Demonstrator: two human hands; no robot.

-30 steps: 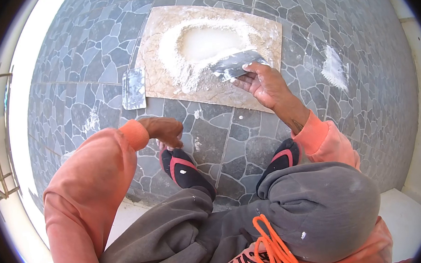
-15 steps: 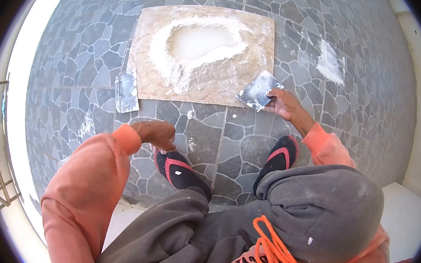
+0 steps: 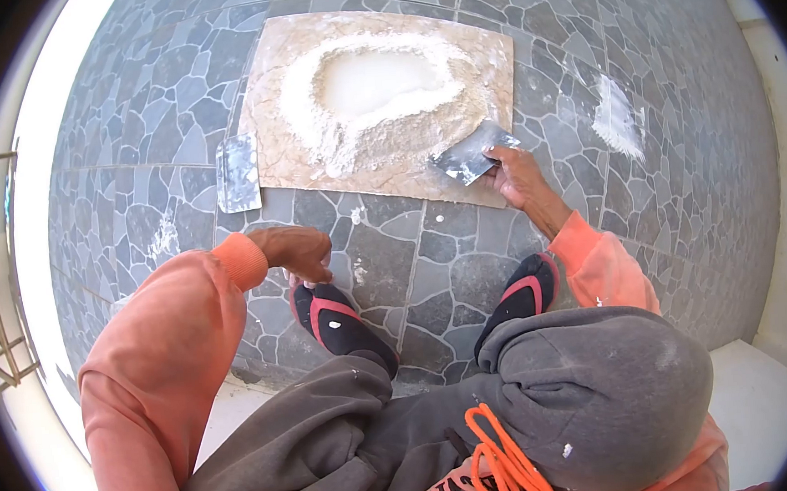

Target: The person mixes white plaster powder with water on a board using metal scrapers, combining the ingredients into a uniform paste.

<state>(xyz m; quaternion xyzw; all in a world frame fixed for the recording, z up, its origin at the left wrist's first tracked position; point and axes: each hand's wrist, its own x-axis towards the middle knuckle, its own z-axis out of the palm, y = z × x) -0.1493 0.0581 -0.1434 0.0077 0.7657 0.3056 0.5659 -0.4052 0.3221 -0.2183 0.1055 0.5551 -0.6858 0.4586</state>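
My right hand grips a flat metal scraper smeared with white, its blade over the lower right corner of a marbled tan tile board. On the board lies a ring of white powder around a pool of milky liquid. Hanging above the toe of my left shoe, my left hand has its fingers curled in, with nothing visible in them. A second flat scraper, spotted white, lies at the board's left edge.
Grey stone-patterned floor tiles surround the board. A white powder smear marks the floor at right, and a smaller one lies at left. My right shoe stands near the board. A pale wall borders the right side.
My right hand has moved slightly up and left, carrying the scraper farther onto the board and turning its blade. My left hand stays nearly in place.
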